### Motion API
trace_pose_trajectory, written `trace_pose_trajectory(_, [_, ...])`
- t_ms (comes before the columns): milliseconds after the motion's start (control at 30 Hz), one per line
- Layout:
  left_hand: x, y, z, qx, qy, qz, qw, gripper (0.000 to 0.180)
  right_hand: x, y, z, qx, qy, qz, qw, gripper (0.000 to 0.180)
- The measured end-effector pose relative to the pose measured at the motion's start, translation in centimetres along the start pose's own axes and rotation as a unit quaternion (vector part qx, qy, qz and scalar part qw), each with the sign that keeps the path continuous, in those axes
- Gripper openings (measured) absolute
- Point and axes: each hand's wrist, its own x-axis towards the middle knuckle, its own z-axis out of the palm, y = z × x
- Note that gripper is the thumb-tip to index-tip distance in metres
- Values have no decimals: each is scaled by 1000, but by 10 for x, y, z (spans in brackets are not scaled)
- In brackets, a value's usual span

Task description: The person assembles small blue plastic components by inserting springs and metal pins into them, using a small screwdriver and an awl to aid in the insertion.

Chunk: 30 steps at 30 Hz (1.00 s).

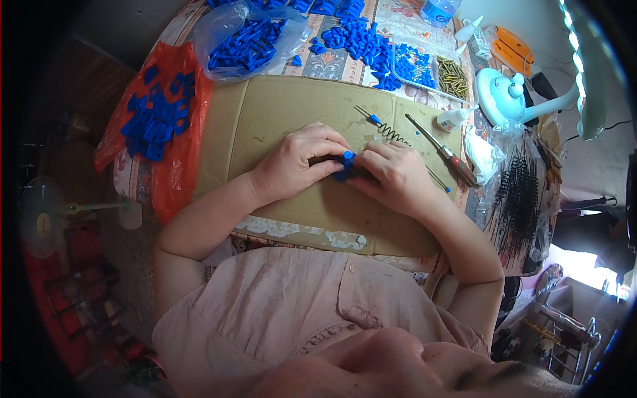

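Over the middle of a cardboard sheet [265, 113], my two hands meet at a small blue plastic part [346, 159]. My left hand [302, 159] pinches it from the left, thumb and fingers closed round it. From the right, my right hand [391, 169] has its fingers curled in against the same part; its fingertips are partly hidden. Just beyond my right hand lies a dark coil spring [393, 134], beside a thin rod with a blue cone tip [375, 119]. A screwdriver [451, 158] with a red handle lies to the right, and a thin rod with a blue end [439, 181] shows beside my right wrist.
At the left, a red plastic bag [176, 179] bears blue parts. Behind the cardboard are a clear bag of blue pieces [245, 50], loose blue pieces [361, 43] and a tray with brass-coloured screws [452, 76]. A small white bottle [452, 119], lamp [504, 99] and black springs [517, 199] stand right.
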Motion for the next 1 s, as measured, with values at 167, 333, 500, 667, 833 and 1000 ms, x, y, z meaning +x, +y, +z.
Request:
trace_pose_trajectory(167, [0,9,-7,44,21,-3,999,22,1,3,-2,42,-3,19,999,19])
trace_pose_trajectory(333, [1,10,-7,77,-26,-11,997,19,0,5,3,45,12,29,998,18])
trace_pose_trajectory(500, [-2,4,-4,54,-20,3,998,19,1,3,8,80,50,68,993,21])
trace_pose_trajectory(667, [1,6,-4,35,-12,-10,999,19,-1,3,8,36,63,31,997,28])
trace_pose_trajectory(833, [5,11,-16,22,37,6,999,17,-2,-2,0,19,51,20,998,26])
trace_pose_trajectory(1000, [-4,6,-22,-222,4,-164,961,18,3,-21,-27,-47,12,-7,999,28])
